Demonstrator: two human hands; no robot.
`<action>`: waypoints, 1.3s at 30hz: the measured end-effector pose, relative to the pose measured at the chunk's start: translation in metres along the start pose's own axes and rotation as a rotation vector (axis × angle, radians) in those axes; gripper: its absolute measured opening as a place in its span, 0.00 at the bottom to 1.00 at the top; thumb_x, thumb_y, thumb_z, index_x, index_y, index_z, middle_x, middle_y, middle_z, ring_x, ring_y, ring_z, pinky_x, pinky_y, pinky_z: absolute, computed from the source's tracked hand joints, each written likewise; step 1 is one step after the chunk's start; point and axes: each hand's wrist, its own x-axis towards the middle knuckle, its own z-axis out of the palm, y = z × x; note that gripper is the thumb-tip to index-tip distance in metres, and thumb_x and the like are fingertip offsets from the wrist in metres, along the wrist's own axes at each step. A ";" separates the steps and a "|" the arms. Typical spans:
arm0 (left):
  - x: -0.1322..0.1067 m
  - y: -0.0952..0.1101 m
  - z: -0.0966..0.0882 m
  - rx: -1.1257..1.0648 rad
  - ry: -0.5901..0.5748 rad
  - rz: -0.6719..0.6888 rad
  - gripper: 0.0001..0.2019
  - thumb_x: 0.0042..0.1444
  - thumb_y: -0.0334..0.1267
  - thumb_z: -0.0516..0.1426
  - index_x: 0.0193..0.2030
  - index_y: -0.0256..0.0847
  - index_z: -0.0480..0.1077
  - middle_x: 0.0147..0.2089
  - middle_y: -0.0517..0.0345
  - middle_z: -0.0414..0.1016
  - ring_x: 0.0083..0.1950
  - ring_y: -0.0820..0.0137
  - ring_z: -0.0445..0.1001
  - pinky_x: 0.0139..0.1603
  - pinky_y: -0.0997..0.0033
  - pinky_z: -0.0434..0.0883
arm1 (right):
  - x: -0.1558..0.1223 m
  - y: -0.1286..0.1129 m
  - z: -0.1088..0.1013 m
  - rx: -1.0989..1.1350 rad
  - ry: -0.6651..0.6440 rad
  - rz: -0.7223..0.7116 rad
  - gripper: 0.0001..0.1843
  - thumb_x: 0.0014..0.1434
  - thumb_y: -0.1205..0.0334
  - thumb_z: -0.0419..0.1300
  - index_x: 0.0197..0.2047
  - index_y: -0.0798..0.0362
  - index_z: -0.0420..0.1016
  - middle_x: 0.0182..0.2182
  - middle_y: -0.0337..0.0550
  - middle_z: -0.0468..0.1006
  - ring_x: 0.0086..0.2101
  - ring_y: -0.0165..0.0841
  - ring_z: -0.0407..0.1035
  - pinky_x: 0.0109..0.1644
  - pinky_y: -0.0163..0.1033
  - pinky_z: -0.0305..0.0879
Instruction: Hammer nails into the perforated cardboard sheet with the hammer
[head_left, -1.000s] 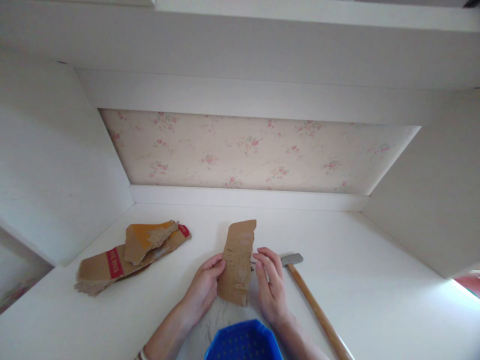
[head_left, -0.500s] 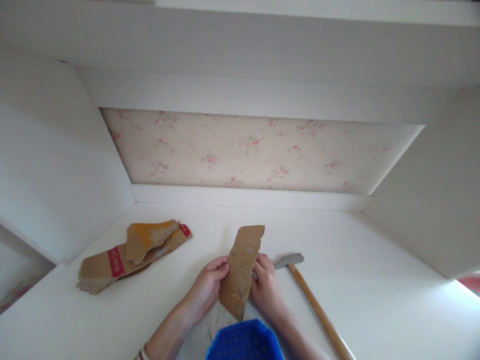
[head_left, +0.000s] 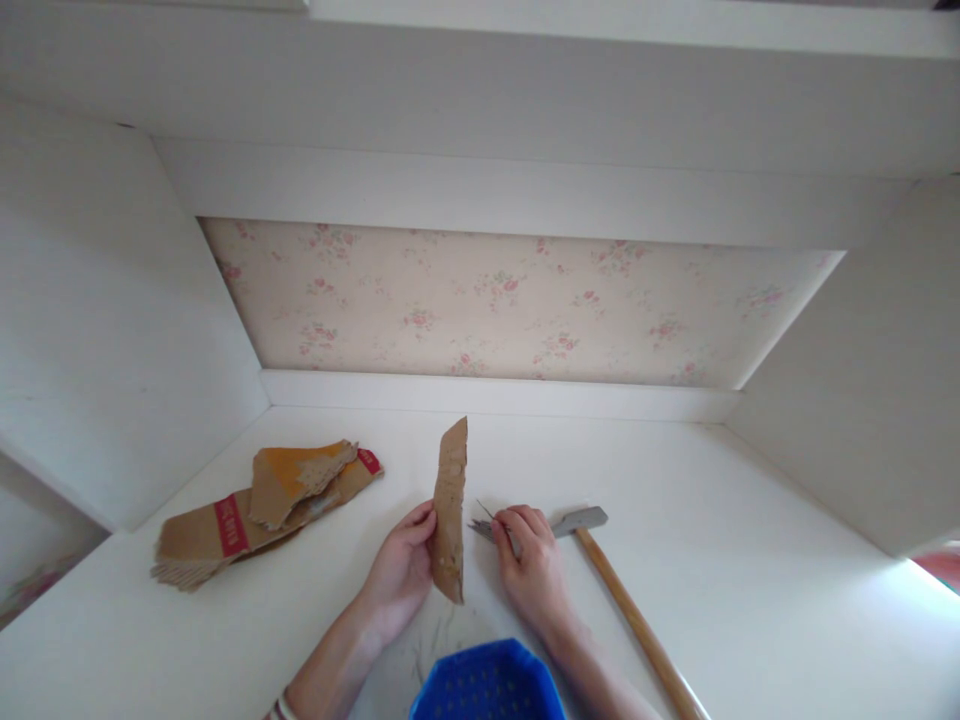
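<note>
My left hand (head_left: pixel 401 570) grips a torn strip of brown cardboard (head_left: pixel 450 505) and holds it on edge, nearly upright, above the white desk (head_left: pixel 712 520). My right hand (head_left: pixel 529 570) sits just right of the strip, fingers pinched on a small bunch of thin nails (head_left: pixel 486 522) that stick out toward the cardboard. A hammer (head_left: pixel 626 605) with a wooden handle lies on the desk right of that hand, its metal head near my fingers. A blue perforated basket (head_left: pixel 487 685) stands at the bottom edge between my forearms.
A pile of torn cardboard pieces with red labels (head_left: pixel 259 505) lies on the desk at the left. White side walls close in the desk at both sides. A floral-papered back panel (head_left: pixel 510 305) stands behind it under a white shelf.
The cardboard strip has turned from facing me to standing on edge, held by my left hand alone. My right hand has come off it and now pinches thin nails beside it.
</note>
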 end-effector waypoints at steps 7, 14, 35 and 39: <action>0.001 0.001 0.000 -0.063 0.030 -0.020 0.06 0.59 0.35 0.60 0.42 0.37 0.74 0.35 0.57 0.80 0.35 0.67 0.79 0.40 0.69 0.73 | -0.002 -0.002 0.001 -0.136 -0.036 -0.014 0.11 0.67 0.67 0.54 0.36 0.51 0.77 0.33 0.45 0.78 0.37 0.39 0.66 0.43 0.45 0.63; -0.008 0.007 0.007 -0.037 0.020 0.006 0.07 0.57 0.37 0.64 0.42 0.38 0.74 0.37 0.57 0.81 0.34 0.69 0.79 0.38 0.71 0.74 | -0.003 -0.010 -0.003 -0.242 -0.115 -0.074 0.11 0.64 0.67 0.55 0.32 0.50 0.77 0.30 0.43 0.77 0.36 0.39 0.66 0.42 0.46 0.57; -0.010 0.004 0.007 0.042 -0.008 0.162 0.14 0.54 0.35 0.66 0.47 0.38 0.76 0.47 0.49 0.82 0.50 0.59 0.79 0.54 0.61 0.73 | -0.005 -0.004 -0.002 -0.180 -0.095 -0.068 0.16 0.53 0.79 0.55 0.38 0.52 0.77 0.36 0.46 0.76 0.39 0.41 0.66 0.44 0.46 0.65; -0.039 0.029 0.020 0.271 0.030 0.305 0.15 0.53 0.38 0.67 0.47 0.38 0.79 0.47 0.48 0.82 0.53 0.53 0.78 0.53 0.60 0.74 | -0.005 -0.002 -0.003 -0.151 -0.027 -0.113 0.18 0.57 0.80 0.52 0.40 0.50 0.77 0.36 0.45 0.77 0.37 0.39 0.66 0.43 0.45 0.66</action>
